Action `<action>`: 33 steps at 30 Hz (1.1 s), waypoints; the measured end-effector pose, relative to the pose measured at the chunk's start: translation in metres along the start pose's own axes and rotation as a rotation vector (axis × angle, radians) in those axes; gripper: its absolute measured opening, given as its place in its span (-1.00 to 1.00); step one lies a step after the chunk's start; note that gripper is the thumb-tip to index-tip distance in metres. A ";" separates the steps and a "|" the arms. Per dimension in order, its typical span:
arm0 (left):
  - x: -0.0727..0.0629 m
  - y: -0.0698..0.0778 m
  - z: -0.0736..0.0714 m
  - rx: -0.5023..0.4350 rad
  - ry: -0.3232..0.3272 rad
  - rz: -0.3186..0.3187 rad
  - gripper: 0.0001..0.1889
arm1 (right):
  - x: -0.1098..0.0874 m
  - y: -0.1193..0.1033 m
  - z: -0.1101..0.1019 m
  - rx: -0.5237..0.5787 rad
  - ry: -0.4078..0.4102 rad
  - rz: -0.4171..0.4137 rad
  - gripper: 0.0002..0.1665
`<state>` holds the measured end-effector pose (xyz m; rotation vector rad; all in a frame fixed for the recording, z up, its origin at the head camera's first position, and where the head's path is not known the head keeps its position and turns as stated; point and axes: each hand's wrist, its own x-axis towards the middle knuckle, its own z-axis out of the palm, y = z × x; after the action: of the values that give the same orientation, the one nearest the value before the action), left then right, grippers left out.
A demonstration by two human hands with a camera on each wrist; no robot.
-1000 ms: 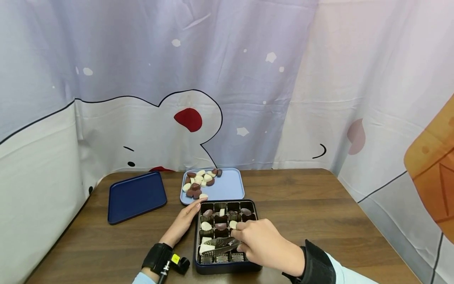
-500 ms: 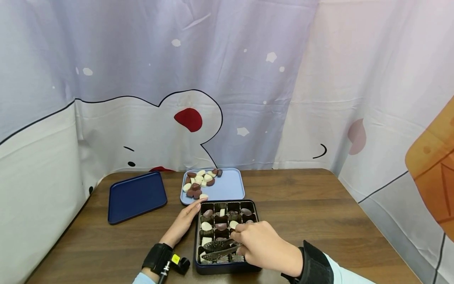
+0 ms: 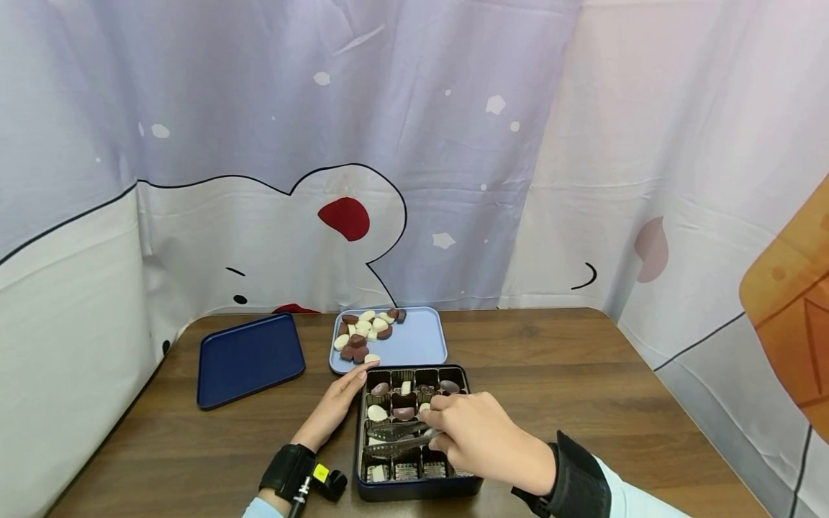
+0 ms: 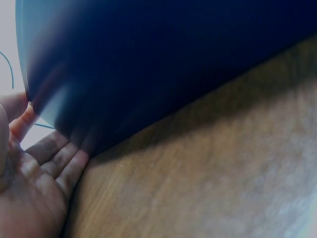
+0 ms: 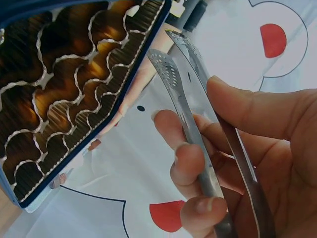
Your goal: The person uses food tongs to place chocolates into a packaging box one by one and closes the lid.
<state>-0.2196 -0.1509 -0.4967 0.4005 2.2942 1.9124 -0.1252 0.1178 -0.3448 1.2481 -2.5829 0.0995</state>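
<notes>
A dark blue box [image 3: 417, 492] with a divided inner tray stands at the table's front. Several white and brown chocolates sit in its compartments. A white chocolate [image 3: 377, 473] lies in the front-left compartment. My left hand [image 3: 335, 404] rests along the box's far left side; in the left wrist view its fairly straight fingers [image 4: 62, 157] touch the box wall. My right hand [image 3: 479, 439] holds metal tongs [image 3: 396, 447] over the left compartments. Up close in the right wrist view, the tongs' perforated tips stand apart with nothing between them, thumb on one arm, fingers around the other.
Behind the box lies a light blue tray [image 3: 419, 347] with white and brown chocolates [image 3: 363, 332] piled at its left. A dark blue tray [image 3: 251, 361] lies on the left of the wooden table [image 3: 583, 403]. A printed curtain [image 3: 453, 144] hangs behind.
The tongs dipped to the front-left compartment, then rose back and away from it. The white chocolate between their tips earlier now lies in that compartment. The left hand has stayed put.
</notes>
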 end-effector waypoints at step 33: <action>0.001 0.002 0.001 -0.012 -0.004 0.001 -0.51 | 0.106 0.079 0.033 0.192 -0.010 0.439 -0.77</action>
<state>-0.2203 -0.1493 -0.4947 0.4041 2.2791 1.9236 -0.2563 0.0804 -0.3439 0.7122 -2.8658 0.4348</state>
